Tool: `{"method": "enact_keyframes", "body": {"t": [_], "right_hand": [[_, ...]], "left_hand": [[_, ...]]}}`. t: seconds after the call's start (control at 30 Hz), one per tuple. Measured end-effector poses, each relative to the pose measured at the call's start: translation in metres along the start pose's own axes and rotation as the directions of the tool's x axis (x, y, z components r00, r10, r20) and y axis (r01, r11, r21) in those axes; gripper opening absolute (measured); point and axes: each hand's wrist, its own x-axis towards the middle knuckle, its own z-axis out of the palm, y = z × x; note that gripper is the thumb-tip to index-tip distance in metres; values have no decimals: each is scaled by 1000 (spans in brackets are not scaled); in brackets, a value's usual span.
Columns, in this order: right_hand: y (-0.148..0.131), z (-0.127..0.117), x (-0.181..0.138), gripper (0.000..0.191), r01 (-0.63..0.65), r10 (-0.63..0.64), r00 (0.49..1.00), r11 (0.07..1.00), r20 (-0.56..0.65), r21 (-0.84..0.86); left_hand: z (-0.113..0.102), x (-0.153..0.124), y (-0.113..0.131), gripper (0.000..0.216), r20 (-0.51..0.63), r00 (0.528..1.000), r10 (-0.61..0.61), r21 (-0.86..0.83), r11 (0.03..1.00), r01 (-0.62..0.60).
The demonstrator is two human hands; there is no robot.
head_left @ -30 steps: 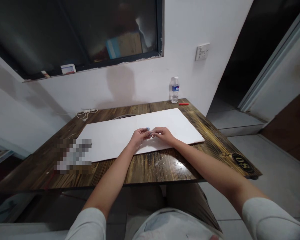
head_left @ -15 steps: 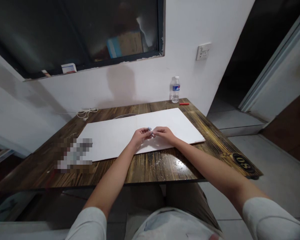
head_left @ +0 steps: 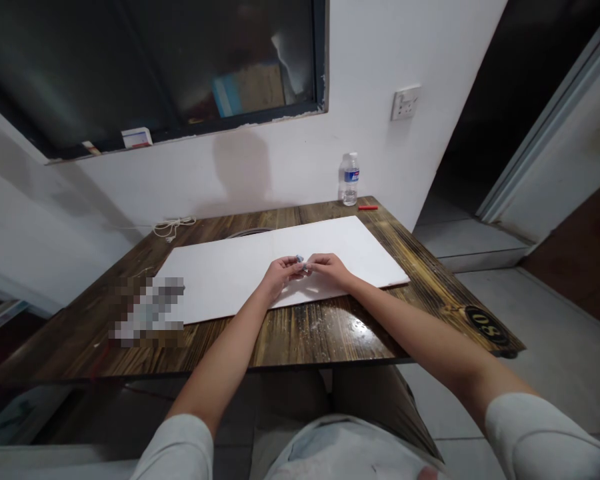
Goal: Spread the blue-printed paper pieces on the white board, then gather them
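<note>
My left hand (head_left: 279, 275) and my right hand (head_left: 331, 269) meet over the middle of a large white board (head_left: 220, 280) that lies on a dark wooden table (head_left: 300, 333). Both hands are closed in a pinch on one small bluish-grey object (head_left: 301, 261) held between their fingertips, just above the board. The object is too small to make out in detail. Both forearms reach forward across the table's near edge.
A clear water bottle (head_left: 349, 179) and a small red item (head_left: 367, 208) stand at the table's far right by the wall. A white cable (head_left: 173, 227) lies at the far left. A blurred patch (head_left: 147, 310) covers something left of the board. An open doorway is on the right.
</note>
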Motion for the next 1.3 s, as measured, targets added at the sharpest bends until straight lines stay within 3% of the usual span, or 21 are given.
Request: {"method": "enact_keyframes", "body": {"t": [0.33,0.57,0.83,0.97,1.1,1.3], "right_hand": [[3,0,1,35,-43,43,999,999,-16,24],[5,1,1,32,-20,5,991,994,-131,-109],[8,-2,5,35,23,-31,983,999,-180,-47],[9,-2,6,34,-38,27,983,998,-183,-57],[12,-1,6,37,-90,88,975,996,-205,-1],[11,2,4,41,-72,91,982,991,-168,113]], "left_hand": [[-2,1,1,43,18,1000,-14,2,1000,14],[-2,4,0,45,-56,998,12,7,1000,-12],[2,2,3,47,-81,996,36,37,999,-33],[2,1,5,46,-80,995,60,51,997,-56],[1,0,4,45,-46,996,82,86,993,-78],[1,-3,5,45,42,993,108,178,977,-114]]}}
